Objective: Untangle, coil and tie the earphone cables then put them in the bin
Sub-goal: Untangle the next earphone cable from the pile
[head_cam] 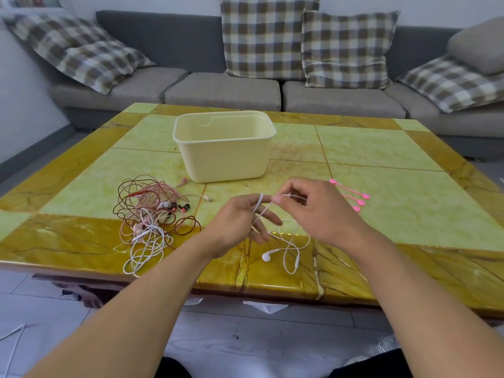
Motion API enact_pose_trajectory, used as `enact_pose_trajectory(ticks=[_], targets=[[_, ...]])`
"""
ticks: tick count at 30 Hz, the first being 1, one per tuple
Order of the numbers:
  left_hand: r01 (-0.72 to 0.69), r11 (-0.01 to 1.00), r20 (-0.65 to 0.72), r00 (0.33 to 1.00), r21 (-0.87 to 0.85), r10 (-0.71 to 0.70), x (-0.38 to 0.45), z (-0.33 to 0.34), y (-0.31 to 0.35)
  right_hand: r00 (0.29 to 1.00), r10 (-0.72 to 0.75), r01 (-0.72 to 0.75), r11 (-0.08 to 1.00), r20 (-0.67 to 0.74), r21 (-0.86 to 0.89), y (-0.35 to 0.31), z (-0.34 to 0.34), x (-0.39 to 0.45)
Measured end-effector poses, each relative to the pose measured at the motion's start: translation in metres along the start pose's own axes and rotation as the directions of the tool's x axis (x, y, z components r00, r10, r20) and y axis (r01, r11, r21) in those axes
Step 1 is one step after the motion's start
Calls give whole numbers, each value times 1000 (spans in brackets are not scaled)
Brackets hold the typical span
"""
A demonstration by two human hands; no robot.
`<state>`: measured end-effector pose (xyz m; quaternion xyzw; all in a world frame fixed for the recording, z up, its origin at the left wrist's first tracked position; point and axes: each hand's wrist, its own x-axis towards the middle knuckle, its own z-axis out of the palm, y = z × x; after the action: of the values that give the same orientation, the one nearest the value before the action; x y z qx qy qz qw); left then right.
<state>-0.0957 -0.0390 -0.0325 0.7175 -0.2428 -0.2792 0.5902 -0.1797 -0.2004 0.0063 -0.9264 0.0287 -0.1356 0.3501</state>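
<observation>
Over at the left of the frame there's a tangled pile of earphones (pixel 152 222) on the table (pixel 409 159), with the cream bin (pixel 223 148) sitting above it near the middle. In the centre the left hand (pixel 237 225) has a white cable (pixel 289 246) looped round its fingers while the right hand (pixel 313 208) pinches the same cable, its earbuds lying on the table just below. Pink ties (pixel 351 196) lie at the right.

One head-worn camera looks forward and down, close over the table (pixel 81 170), sofa (pixel 218 91) beyond.

Left hand (pixel 240 216) has the white earphone cable (pixel 289 241) looped over its fingers; right hand (pixel 313 205) pinches it; bin (pixel 223 156) at twelve o'clock.
</observation>
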Motion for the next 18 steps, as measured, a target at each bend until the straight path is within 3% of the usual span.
enact_pose_trajectory(ticks=[5, 10, 14, 18], targets=[[10, 984, 129, 992, -177, 13, -2, 0, 6, 987, 44, -20, 988, -158, 154, 15, 2, 6], [102, 935, 237, 971, -340, -20, -5, 2, 15, 968, 137, -59, 940, -213, 337, 22, 5, 12], [50, 837, 122, 992, -546, 21, -2, 6, 17, 971, 225, -181, 916, -84, 357, 29, 14, 13], [-74, 770, -119, 993, -634, -3, 3, 3, 17, 961, 206, -235, 960, 187, 153, 29, 36, 8]])
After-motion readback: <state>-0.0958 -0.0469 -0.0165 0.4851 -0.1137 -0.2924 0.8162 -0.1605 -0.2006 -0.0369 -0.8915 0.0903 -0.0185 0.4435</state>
